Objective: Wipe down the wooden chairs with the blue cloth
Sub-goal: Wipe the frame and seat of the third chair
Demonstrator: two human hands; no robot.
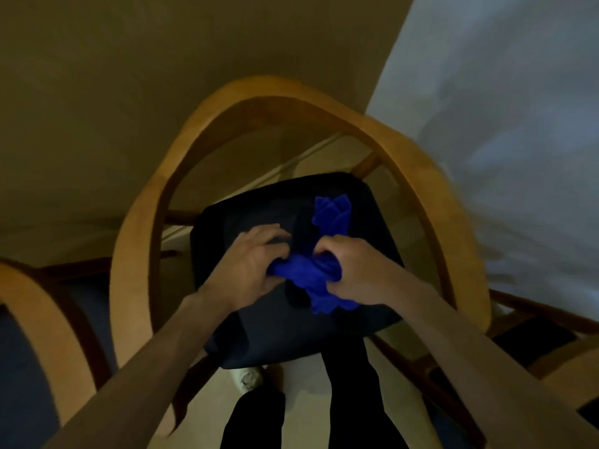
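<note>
While both hands worked above the dark seat cushion (278,332) of the wooden chair (207,131), the blue cloth (311,273) lay bunched between them. Left hand (249,267): fingers curled onto the cloth's left end, pinching it. Right hand (353,267): fingers clenched round the cloth's middle, with one tail sticking up beyond the knuckles toward the chair's curved back and another hanging below the palm. Cloth sat over the cushion; contact with it could not be judged. A second wooden chair (42,306) stood just beside, at left. Pale floor (207,416) showed beneath.
</note>
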